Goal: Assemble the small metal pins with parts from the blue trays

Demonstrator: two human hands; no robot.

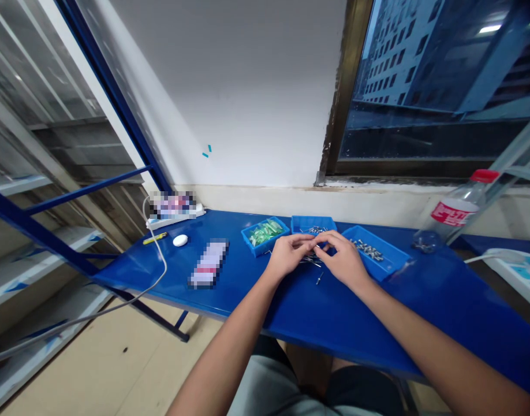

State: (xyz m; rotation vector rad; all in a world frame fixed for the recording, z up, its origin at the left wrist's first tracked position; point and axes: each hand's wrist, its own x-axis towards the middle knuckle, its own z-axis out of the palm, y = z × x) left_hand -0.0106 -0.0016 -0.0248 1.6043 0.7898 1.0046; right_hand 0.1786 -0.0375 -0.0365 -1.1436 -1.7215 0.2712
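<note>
- Two bare hands meet over the blue table (291, 318), with their fingertips very close together.
- The left hand (287, 254) has bent fingers, with its thumb near them. I cannot tell if it is pinching something.
- The right hand (340, 260) is bent too, and its fingers point at the left one. What it may grip is too small and hidden to tell.
- Some thin metal pins (312, 260) lie in a loose pile on the table, just below the fingers and partly hidden by them.
- One loose pin (319, 278) lies by itself, nearer to the person than the pile.
- Three blue boxes stand around the far side of the hands.
- The left box (260, 251) holds shiny green bits (265, 231).
- The middle box (313, 221) has small metal bits in it.
- The right box (390, 259) has short metal parts (368, 250), mostly at its left side, and part of its floor is bare.
- A clear bottle (458, 212) with a red cap stands well off to the right.
- On the left are a blurred flat thing (208, 264), a white round thing (180, 240) and a yellow tool (155, 238).
</note>
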